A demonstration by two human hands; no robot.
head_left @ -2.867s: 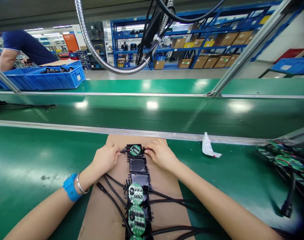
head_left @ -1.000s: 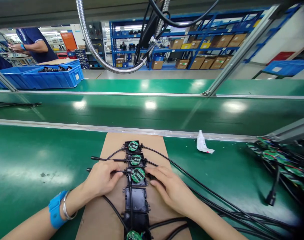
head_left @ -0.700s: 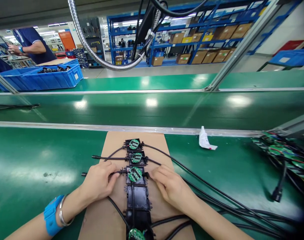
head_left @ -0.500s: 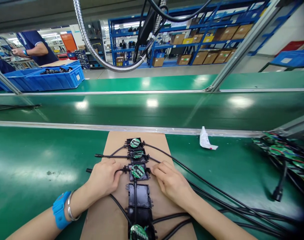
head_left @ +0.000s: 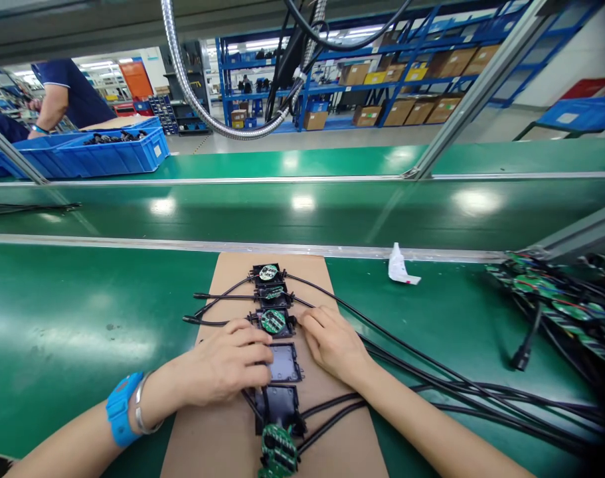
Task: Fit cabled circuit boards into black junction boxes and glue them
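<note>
A column of several black plastic housings stands on a brown cardboard sheet (head_left: 317, 398). Green circuit boards lie in the upper housings, the third board (head_left: 273, 322) between my hands. My right hand (head_left: 332, 342) pinches the black cable end at that housing's right side. Over the left edge of the boardless fourth housing (head_left: 285, 362) curls my left hand (head_left: 232, 364); its thumb and anything beneath its fingers are hidden. Below lies another black housing (head_left: 279, 405), with a loose green circuit board (head_left: 278, 451) tilted at its lower edge. Black cables (head_left: 215, 297) stick out leftward from the upper housings.
Long black cables (head_left: 432, 372) run right across the green table (head_left: 83, 318). Boards with cables (head_left: 556, 299) are heaped at the right, near a crumpled white paper (head_left: 400, 265). Blue bins (head_left: 123, 156) and a person (head_left: 68, 96) are at the far left. A metal hose (head_left: 182, 86) hangs overhead.
My left hand has left the cable at the third housing's left side and moved down and right over the fourth housing. The right hand stays put. The lowest board has shifted and tilted.
</note>
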